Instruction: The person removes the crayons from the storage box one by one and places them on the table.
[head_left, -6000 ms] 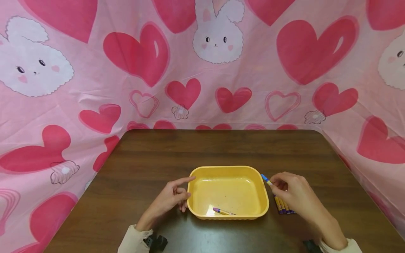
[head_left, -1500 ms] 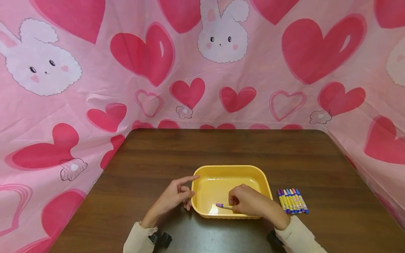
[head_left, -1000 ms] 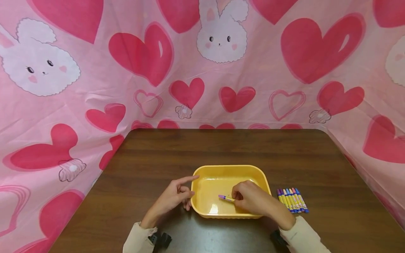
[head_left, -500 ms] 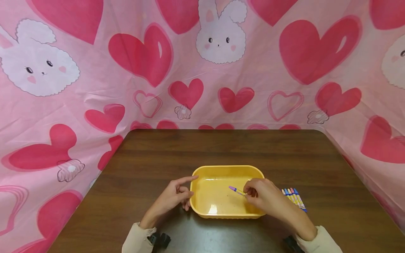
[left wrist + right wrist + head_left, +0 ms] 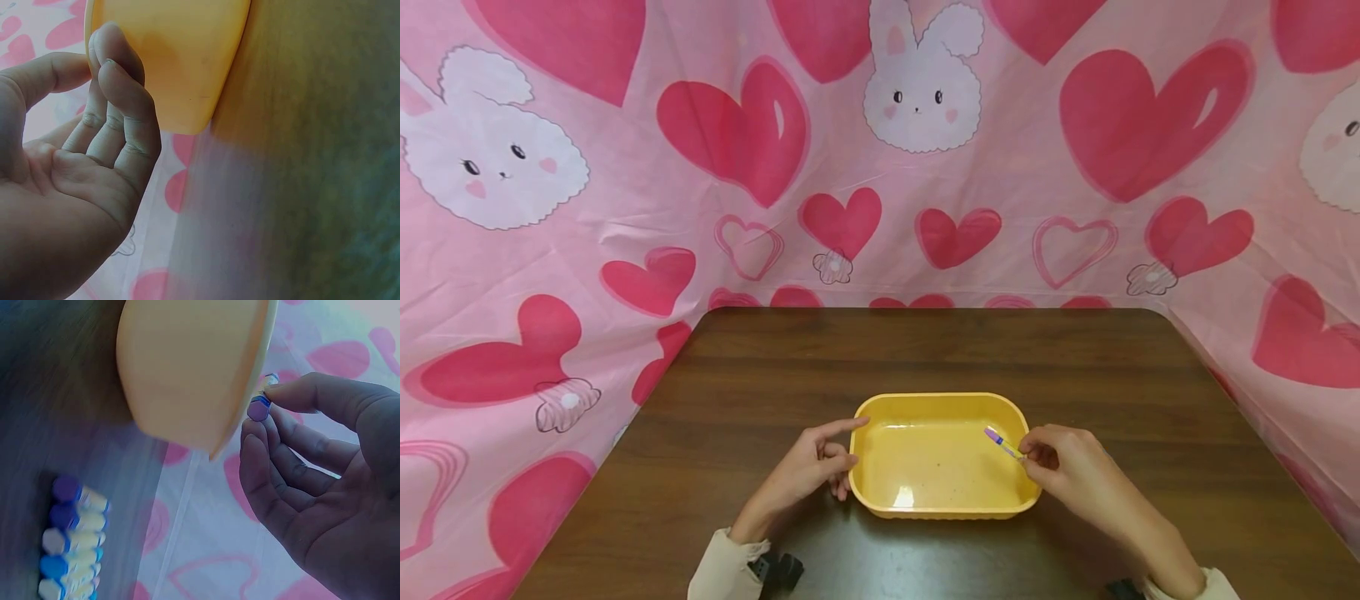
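A yellow plastic tray (image 5: pixel 917 471) stands near the middle of the table, its inside bare in the head view. My left hand (image 5: pixel 812 462) holds the tray's left rim, thumb and index finger on the edge, the other fingers curled against the outer wall, as the left wrist view (image 5: pixel 100 131) also shows. With thumb and fingertips, my right hand (image 5: pixel 1078 471) pinches a crayon (image 5: pixel 994 436) with a light purple tip, just over the tray's right rim. The right wrist view shows the crayon's purple six-sided end (image 5: pixel 258 410) beside the rim.
A row of several crayons (image 5: pixel 78 519) lies on the table right of the tray; in the head view my right hand covers it. The dark wooden table (image 5: pixel 925 342) reaches back to a pink curtain (image 5: pixel 1015 183) with hearts and rabbits.
The purple-tipped crayon, earlier on the tray's floor, has been picked up and carried right to the rim by my right hand. The blue-tipped crayon held earlier now lies outside its grip. My left hand has stayed.
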`<state>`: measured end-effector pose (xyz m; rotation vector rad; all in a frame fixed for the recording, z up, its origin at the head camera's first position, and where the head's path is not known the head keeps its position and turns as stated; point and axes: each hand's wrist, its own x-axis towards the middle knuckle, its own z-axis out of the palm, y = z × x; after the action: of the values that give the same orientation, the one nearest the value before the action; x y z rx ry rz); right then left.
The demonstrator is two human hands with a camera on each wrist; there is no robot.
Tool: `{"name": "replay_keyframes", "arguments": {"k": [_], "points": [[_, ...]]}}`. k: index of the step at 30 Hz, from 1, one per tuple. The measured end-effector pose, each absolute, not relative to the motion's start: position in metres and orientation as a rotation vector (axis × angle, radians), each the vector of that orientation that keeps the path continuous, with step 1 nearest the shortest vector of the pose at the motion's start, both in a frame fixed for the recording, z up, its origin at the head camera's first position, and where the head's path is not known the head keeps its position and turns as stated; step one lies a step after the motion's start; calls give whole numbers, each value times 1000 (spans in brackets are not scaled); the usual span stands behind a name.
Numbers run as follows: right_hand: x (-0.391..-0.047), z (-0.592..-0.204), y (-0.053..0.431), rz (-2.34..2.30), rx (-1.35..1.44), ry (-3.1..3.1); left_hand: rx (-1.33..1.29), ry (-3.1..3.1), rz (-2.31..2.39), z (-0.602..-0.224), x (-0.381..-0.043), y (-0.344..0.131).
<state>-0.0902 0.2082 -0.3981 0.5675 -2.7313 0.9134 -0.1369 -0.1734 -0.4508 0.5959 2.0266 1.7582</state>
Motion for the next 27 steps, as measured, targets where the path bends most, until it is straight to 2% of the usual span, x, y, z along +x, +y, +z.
{"name": "replay_keyframes", "arguments": {"k": [14,27], "points": [[-70,-409,250,858,362,-2627,573,2035,1747,-451,-137,-174],[-55,-435,293,801,78,-2622,611,2027,1758,-454,-138,-174]]}}
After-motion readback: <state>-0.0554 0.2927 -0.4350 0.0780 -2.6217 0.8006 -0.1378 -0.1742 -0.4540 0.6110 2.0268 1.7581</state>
